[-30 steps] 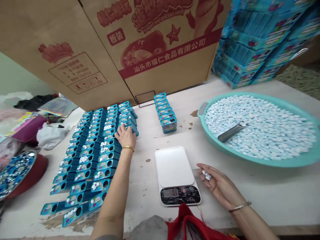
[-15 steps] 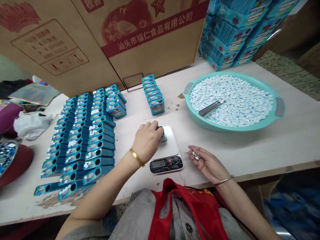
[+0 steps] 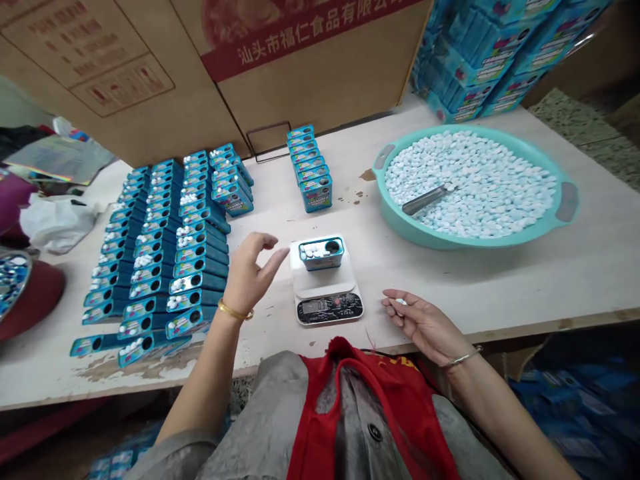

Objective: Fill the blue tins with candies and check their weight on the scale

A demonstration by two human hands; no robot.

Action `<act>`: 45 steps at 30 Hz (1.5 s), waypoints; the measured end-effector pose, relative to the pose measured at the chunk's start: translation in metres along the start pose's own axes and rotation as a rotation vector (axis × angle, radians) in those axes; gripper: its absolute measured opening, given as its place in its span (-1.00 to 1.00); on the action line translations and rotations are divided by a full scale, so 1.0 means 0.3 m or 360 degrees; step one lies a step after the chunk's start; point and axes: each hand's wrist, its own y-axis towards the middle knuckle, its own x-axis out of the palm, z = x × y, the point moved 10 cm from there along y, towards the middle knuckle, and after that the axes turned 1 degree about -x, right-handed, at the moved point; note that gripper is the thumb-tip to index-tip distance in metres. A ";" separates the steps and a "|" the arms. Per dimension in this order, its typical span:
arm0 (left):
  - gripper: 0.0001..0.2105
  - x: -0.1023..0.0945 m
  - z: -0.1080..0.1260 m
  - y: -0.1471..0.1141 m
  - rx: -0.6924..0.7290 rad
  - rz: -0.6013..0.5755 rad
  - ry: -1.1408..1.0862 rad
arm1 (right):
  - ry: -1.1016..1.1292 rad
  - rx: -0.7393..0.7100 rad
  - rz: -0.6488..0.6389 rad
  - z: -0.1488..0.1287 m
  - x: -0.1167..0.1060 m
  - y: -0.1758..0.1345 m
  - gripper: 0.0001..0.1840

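Note:
A blue tin with a few white candies on its top and a dark round hole stands on the white kitchen scale. Just left of the scale, my left hand is empty, thumb and fingers apart. To the scale's right, my right hand is palm up near the table's front edge, its fingers curled round a few white candies. Behind that hand stands a teal basin heaped with white and pale blue candies, a metal scoop lying in them.
Rows of blue tins fill the left of the table, some topped with candies. A shorter row of tins stands behind the scale. A large cardboard box backs the table; stacked blue packs stand at the back right.
My left hand has let go of the tin on the scale and moved left, its fingers opening. My right hand keeps its candies, fingers a little more closed. The view has shifted slightly.

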 end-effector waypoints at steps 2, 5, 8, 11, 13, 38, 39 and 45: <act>-0.80 0.012 -0.116 -0.097 -0.0237 -0.0024 -0.0119 | -0.0155 -0.0026 -0.0026 -0.032 0.028 -0.006 -0.54; -0.78 0.060 -0.251 -0.246 -0.0536 -0.0070 -0.0273 | -0.0335 -0.0108 -0.0093 -0.111 0.100 -0.011 -0.56; -0.77 0.105 -0.322 -0.347 -0.0710 -0.0092 -0.0355 | -0.0467 -0.0180 -0.0186 -0.199 0.194 -0.016 -0.58; -0.77 0.133 -0.336 -0.377 -0.0724 -0.0116 -0.0390 | -0.0614 -0.0323 -0.0294 -0.292 0.298 -0.028 -0.61; -0.78 0.136 -0.322 -0.366 -0.0666 -0.0098 -0.0398 | -0.0684 -0.0419 -0.0366 -0.341 0.366 -0.041 -0.65; -0.83 0.236 0.172 0.065 0.0726 -0.1122 0.0559 | 0.0346 0.0481 -0.0658 0.084 0.578 0.042 -0.78; -0.84 0.239 0.173 0.069 0.0728 -0.1140 0.0569 | 0.0388 0.0492 -0.0670 0.094 0.591 0.045 -0.79; -0.92 0.245 0.178 0.090 0.0797 -0.1245 0.0350 | 0.0518 0.0512 -0.0669 0.116 0.623 0.058 -0.81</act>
